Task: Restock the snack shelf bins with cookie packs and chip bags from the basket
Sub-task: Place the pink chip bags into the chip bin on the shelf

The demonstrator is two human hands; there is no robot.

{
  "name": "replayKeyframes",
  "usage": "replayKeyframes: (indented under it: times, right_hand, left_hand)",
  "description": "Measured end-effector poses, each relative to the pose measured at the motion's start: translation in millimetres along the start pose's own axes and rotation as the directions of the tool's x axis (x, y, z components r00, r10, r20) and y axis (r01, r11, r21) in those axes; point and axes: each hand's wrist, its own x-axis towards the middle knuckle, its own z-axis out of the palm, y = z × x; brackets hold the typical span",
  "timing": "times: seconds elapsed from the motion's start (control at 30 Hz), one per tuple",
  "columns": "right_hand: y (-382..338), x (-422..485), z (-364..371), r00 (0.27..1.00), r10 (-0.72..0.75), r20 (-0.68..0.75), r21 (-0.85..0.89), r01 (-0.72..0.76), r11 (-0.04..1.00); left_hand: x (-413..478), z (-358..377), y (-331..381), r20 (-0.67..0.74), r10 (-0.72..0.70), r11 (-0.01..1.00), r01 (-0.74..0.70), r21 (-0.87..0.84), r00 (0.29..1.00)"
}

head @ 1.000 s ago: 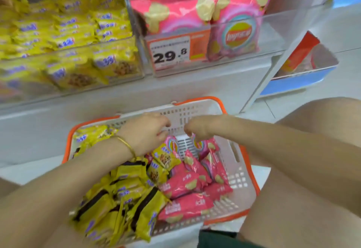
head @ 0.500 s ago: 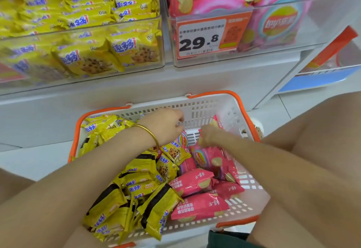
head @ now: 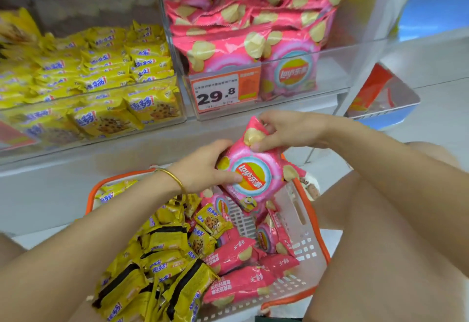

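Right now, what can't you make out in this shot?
Head view:
Basket floor: buried under cookie packs and chip bags.
Price tag small print: blurred; only 29.8 reads.
Cookie bin left end: cut off by frame edge.
Held bag back: faces away.

Both hands gripped pink chip bag above basket: left hand on side, right hand pinching top.
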Motion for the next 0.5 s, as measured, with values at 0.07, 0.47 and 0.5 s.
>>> replayKeyframes:
  times: [0.07,0.47,0.5]
  right_hand:
    - [-12,-17,-9,1.0,-0.021,0.002,0.016,0.021,1.0]
    - [-86,-127,-146,0.596,-0.234,-0.768,-0.307,-0.022,0.951]
    - [-87,-124,-151,0.532,-0.245,-0.81,-0.341,-0.09,0.936]
  left_hand:
    - [1,-11,11,-0.062,0.028,0.998,-0.032,-0.054,0.998]
    - [75,-104,169,-0.571,0.362,0.929,-0.337,0.155,0.737]
    - [87,-104,175,-0.544,0.41,0.91,-0.292,0.292,0.732]
